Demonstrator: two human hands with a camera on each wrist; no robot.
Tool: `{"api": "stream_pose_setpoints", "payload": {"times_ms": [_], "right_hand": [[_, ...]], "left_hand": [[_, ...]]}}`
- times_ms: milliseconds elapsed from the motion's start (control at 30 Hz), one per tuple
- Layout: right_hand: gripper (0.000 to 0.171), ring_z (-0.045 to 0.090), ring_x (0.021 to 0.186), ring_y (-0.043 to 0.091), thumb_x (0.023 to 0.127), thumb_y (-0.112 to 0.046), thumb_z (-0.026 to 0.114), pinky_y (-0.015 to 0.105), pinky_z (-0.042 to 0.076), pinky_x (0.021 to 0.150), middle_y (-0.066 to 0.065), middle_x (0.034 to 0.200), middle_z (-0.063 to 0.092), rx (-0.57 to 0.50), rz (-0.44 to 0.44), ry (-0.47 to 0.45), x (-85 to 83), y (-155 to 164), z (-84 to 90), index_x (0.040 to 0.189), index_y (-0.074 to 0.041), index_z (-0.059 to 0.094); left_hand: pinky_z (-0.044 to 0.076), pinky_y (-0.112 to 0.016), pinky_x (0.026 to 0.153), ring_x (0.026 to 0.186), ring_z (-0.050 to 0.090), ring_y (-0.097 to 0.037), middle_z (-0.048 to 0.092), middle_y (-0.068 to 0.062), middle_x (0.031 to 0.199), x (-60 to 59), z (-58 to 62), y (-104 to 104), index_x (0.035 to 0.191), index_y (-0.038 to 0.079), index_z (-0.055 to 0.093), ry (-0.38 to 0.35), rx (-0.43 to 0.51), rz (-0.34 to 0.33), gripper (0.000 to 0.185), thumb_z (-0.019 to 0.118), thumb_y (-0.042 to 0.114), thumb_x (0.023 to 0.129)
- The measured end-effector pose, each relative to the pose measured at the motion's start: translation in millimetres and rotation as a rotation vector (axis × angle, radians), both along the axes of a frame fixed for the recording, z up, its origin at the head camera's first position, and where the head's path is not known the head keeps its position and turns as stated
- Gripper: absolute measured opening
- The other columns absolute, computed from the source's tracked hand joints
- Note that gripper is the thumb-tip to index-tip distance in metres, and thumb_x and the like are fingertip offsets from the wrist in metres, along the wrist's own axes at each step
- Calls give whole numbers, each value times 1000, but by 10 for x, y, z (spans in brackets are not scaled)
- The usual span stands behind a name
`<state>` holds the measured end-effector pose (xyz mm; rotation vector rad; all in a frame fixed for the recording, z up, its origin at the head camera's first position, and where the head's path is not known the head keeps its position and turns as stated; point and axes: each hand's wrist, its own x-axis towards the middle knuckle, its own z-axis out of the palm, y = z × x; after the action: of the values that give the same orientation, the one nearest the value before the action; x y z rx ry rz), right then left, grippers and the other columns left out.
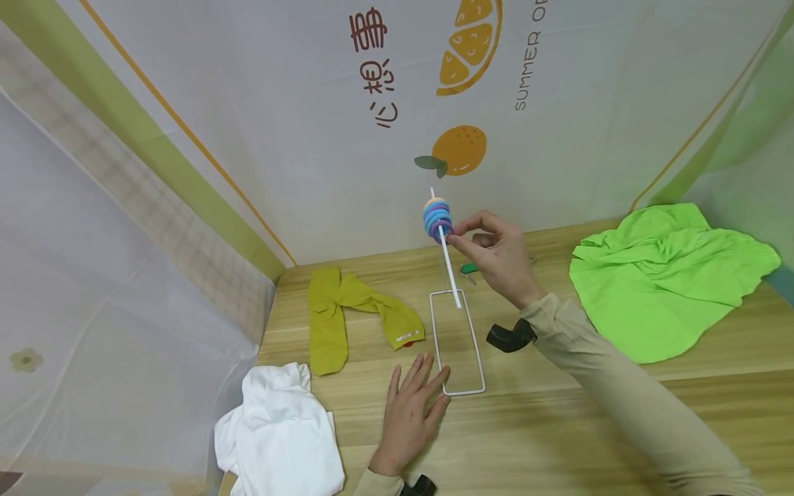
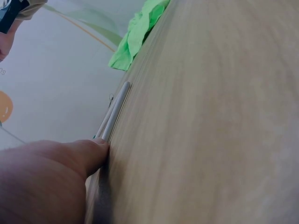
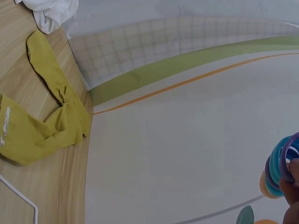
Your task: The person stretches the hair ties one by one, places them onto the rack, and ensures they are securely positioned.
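Observation:
A white wire stand has a rectangular base on the table and a slanting rod at its top. Several blue, purple and orange rings are bunched on the rod. My right hand pinches the nearest purple ring between thumb and fingertips; part of that hand is cut off in the right wrist view. Low on the table, my left hand lies with its fingers spread at the base's near left corner. In the left wrist view its thumb touches the white bar.
Mustard-yellow cloth lies left of the stand, with white cloth nearer me. Bright green cloth spreads over the right side. A small green item lies behind the base. A printed curtain hangs along the table's back edge.

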<state>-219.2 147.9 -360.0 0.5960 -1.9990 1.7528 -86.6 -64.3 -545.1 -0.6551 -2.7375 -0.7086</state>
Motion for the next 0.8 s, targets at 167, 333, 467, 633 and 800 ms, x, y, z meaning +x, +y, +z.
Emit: {"api": "stream_pose_setpoints", "payload": {"times_ms": [167,333,467,633,800], "right_hand": [[7,44,45,7,92,0,73,19,38,41,7,84,70,10,-2,1,-5,7,3,96,4,68],[6,43,43,8,91,5,72,19,32,41,3,88,71,-22,19,-5,13,37,-45,95,5,68],[5,43,43,6,92,5,71,22,29,40,0,91,73,-24,26,-22,62,90,-127,96,5,69],[5,42,45,5,94,-2,72,24,29,42,-2,85,71,56,-32,-102,227,247,-298,97,2,70],[3,47,54,6,93,-10,75,23,39,50,-1,72,62,296,-128,-115,452,459,-497,94,-8,73]], "left_hand": [[24,-62,120,150,42,-27,50,-9,157,-2,-8,2,140,23,65,-8,-4,1,43,66,35,99],[24,-61,120,149,42,-27,50,-9,157,3,-6,-1,140,23,65,-1,-11,1,43,66,36,99],[26,-63,120,149,43,-27,50,-10,157,13,-3,-12,140,22,65,14,-10,10,43,67,35,98],[26,-64,119,149,43,-28,50,-10,157,5,-6,-29,140,22,65,14,-11,7,44,68,35,98],[25,-64,120,149,42,-30,48,-12,158,2,30,-96,144,19,61,-19,7,-29,49,67,35,98]]}}
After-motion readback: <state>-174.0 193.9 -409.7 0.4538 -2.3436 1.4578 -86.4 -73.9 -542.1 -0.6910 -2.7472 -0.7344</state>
